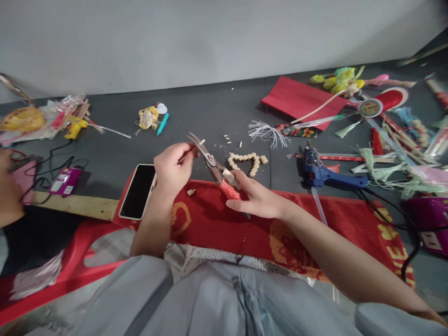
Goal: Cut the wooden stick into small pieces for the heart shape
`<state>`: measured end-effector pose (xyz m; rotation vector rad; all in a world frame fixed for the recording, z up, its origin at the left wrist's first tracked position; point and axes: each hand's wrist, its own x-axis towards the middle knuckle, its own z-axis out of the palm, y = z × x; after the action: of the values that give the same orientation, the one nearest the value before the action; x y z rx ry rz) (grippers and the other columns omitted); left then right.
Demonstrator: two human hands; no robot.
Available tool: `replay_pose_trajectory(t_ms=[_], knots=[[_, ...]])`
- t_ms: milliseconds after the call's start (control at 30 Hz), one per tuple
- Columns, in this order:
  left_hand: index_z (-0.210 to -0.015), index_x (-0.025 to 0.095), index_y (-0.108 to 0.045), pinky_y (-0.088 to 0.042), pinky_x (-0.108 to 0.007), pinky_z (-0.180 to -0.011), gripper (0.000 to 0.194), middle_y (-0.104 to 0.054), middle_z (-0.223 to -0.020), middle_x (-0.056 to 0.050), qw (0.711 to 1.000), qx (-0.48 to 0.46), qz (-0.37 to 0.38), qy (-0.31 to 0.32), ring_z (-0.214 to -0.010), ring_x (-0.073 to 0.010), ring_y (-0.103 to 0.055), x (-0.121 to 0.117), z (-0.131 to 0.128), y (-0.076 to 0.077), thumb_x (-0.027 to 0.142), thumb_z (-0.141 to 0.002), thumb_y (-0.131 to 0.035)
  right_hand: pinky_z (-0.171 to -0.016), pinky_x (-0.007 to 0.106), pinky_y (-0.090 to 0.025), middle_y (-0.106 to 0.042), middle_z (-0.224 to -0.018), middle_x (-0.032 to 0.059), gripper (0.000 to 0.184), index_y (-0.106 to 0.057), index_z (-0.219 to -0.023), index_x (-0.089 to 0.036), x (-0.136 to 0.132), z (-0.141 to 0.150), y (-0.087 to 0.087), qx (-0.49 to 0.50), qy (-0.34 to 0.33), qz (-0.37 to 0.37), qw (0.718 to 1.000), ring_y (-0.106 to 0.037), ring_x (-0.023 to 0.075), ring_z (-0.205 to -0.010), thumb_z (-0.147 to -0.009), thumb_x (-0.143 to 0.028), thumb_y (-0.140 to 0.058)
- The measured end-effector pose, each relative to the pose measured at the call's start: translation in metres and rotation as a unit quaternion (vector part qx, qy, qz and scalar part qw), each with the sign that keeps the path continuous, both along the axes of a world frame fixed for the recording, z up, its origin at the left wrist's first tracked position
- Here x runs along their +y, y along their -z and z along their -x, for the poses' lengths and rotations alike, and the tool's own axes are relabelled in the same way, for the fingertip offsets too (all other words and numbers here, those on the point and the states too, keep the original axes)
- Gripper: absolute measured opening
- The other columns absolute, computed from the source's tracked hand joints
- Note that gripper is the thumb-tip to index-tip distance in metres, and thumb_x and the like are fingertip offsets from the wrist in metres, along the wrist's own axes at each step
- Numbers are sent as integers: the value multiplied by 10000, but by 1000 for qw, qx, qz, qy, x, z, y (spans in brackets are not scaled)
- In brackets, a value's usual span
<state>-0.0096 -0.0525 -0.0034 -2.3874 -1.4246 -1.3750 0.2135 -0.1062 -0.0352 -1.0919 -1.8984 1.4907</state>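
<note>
My right hand (259, 195) is closed around the handles of metal shears (211, 160), one of them wrapped in red. The blades point up and to the left, slightly apart. Close to their tips, my left hand (175, 165) is pinched shut; whatever its fingers hold is hidden. A small pale piece (202, 141) shows at the blades. Just beyond my right hand, a heart-shaped outline of short pale pieces (257, 163) lies on the dark table. Several loose pale bits (227, 137) are scattered behind it, and a few (191, 192) rest on the red towel (217, 228).
A phone (138, 191) lies left of my left forearm. On the right are a blue glue gun (318, 170), red paper (297, 100), a red thread spool (392, 99) and tassels. A yellow glue gun (74, 126) and another person's arm (9, 191) are at left.
</note>
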Motion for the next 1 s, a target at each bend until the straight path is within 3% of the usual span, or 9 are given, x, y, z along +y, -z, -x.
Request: replay_pose_trajectory(t_ms=[367, 767, 1000], knots=[[-761, 173, -689, -483, -165, -616, 121, -719, -700, 20, 1000, 4, -15, -3, -618, -76, -638, 1, 0, 0, 116, -807, -594, -728, 328, -402, -529, -936, 39, 439, -373, -926, -222, 1, 0, 0, 5, 0, 12, 1000, -479, 171, -811, -764, -541, -627], [-786, 182, -680, -484, -195, -655, 109, -711, -728, 7, 998, 41, 22, -29, -665, -95, -637, 0, 1, -1, 173, -848, -590, -720, 311, -377, -513, -895, 11, 403, -352, -896, -226, 1, 0, 0, 14, -8, 6, 1000, -441, 149, -794, -800, -529, -599], [-848, 197, -668, -480, -237, -683, 140, -710, -759, -14, 993, 100, -45, -46, -711, -123, -647, 3, 1, 3, 211, -907, -542, -631, 293, -334, -454, -798, -17, 423, -360, -883, -223, 0, 3, -3, 12, 8, 38, 999, -400, 129, -696, -782, -566, -588]])
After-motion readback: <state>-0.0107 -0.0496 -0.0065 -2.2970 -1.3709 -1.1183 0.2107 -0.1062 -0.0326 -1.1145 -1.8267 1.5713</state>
